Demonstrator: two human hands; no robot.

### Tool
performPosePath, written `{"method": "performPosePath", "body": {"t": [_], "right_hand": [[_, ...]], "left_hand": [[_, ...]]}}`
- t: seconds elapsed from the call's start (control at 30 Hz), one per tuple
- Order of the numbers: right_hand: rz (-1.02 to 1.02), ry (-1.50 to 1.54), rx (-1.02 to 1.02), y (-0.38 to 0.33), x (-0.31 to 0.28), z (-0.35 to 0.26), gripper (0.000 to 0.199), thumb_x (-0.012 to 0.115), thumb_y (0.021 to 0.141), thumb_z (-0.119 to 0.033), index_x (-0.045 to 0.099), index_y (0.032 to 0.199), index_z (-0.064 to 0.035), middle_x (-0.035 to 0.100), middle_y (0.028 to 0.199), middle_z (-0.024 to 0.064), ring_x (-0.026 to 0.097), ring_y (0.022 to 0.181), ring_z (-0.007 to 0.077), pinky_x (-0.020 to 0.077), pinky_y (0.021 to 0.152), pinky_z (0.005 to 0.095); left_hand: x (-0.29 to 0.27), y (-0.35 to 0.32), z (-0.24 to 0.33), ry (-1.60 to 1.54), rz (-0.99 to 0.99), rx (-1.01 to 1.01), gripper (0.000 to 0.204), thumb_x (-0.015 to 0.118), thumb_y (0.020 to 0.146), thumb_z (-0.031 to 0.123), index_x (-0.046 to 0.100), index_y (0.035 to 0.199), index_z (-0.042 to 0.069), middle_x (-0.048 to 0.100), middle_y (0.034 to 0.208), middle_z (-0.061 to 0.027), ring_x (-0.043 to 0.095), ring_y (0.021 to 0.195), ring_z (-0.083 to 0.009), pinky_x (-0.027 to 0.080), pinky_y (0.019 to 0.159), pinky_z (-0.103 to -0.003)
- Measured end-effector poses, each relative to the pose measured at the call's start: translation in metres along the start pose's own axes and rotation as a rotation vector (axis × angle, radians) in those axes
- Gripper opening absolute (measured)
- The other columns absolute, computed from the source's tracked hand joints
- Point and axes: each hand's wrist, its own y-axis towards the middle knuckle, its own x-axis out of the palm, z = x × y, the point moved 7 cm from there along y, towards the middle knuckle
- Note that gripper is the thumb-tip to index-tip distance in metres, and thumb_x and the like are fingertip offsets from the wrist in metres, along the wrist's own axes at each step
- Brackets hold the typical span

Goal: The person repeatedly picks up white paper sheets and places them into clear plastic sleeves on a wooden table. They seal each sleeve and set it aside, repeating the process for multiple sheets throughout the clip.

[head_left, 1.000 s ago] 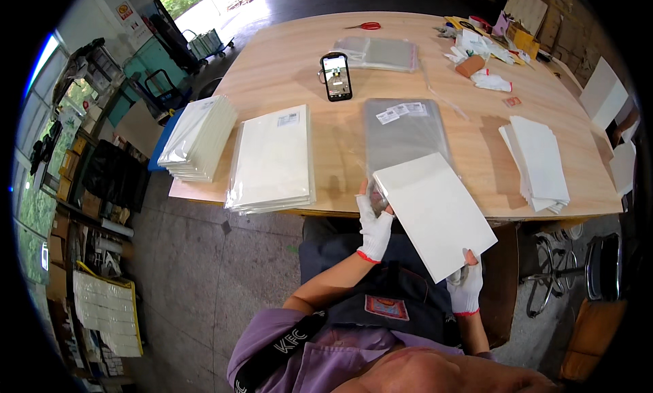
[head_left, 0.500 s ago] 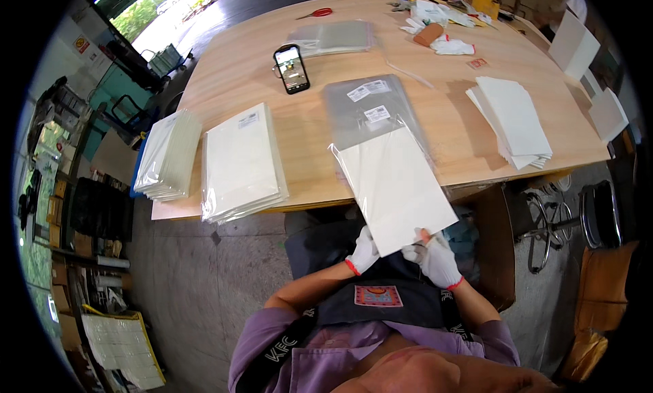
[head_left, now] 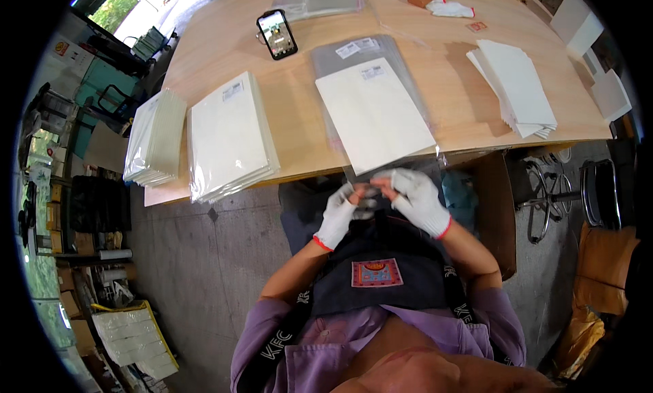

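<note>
A white sheet (head_left: 374, 114) lies inside a clear plastic bag, on top of a stack of empty clear bags (head_left: 354, 53) on the wooden table (head_left: 299, 121). The bag's near end hangs over the table's front edge. My left hand (head_left: 338, 216) and my right hand (head_left: 416, 199), both in white gloves, meet just below that edge. The fingers of both hands pinch the bag's flap (head_left: 369, 192) between them.
To the left are two stacks of bagged white sheets (head_left: 228, 138) (head_left: 155, 148). A pile of bare white sheets (head_left: 520, 87) lies at the right. A phone (head_left: 277, 34) stands at the back. A stool (head_left: 544, 195) and boxes are beside the table on the right.
The white sheet, held up in both hands before, now lies flat in the bag on the table. Both hands have come together at its near end.
</note>
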Motion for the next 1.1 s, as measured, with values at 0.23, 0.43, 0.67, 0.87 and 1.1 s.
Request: {"method": "performPosePath", "body": {"t": [0.23,0.43,0.67,0.87,1.1], "right_hand": [[-0.082,-0.649,-0.096,0.047,-0.008,0.028,0.026,0.064,0.075,-0.021,0.063,0.1,-0.0175,0.06,0.104,0.0026,0.058,0.09,0.0245,0.0484,0.074,0.0351],[-0.11,-0.628,-0.224,0.028,0.031,-0.003,0.015,0.059,0.08,-0.028,0.058,0.087,-0.0154,0.062,0.079,0.002,0.062,0.07,0.0217,0.0492,0.059,0.0344],[-0.332,-0.676,-0.179,0.031,0.068,-0.005,0.018,0.054,0.083,-0.028,0.051,0.09,-0.0122,0.062,0.066,0.0059,0.064,0.061,0.0259,0.0489,0.053,0.0389],[-0.395,-0.312,-0.198,0.023,0.044,-0.001,0.018,0.057,0.08,-0.027,0.054,0.083,-0.0101,0.064,0.068,0.0085,0.064,0.063,0.0279,0.0494,0.054,0.0391],[0.965,1.326,0.433,-0.156,-0.152,0.228,0.014,0.049,0.093,-0.015,0.052,0.08,-0.0086,0.054,0.068,-0.0014,0.046,0.053,0.0025,0.0373,0.045,0.0166]], "left_hand": [[-0.018,-0.005,0.017,0.171,0.135,-0.036,0.031,0.055,0.093,0.027,0.059,0.101,-0.002,0.066,0.093,-0.0135,0.065,0.077,-0.0173,0.052,0.069,-0.028],[-0.024,-0.009,0.016,0.182,0.079,0.028,0.031,0.053,0.094,0.025,0.059,0.102,-0.004,0.066,0.093,-0.0118,0.064,0.077,-0.0147,0.052,0.067,-0.025],[-0.031,-0.011,0.017,0.189,0.079,0.055,0.027,0.053,0.094,0.021,0.06,0.1,-0.005,0.067,0.089,-0.0099,0.064,0.074,-0.0145,0.052,0.064,-0.025],[-0.023,-0.015,0.019,-0.064,0.152,0.077,0.03,0.058,0.091,0.026,0.06,0.096,-0.003,0.067,0.089,-0.0128,0.065,0.072,-0.0175,0.053,0.065,-0.027],[-0.038,-0.033,0.03,0.291,0.157,0.061,0.029,0.057,0.092,0.025,0.06,0.095,-0.003,0.066,0.095,-0.0148,0.064,0.076,-0.017,0.052,0.069,-0.029]]}}
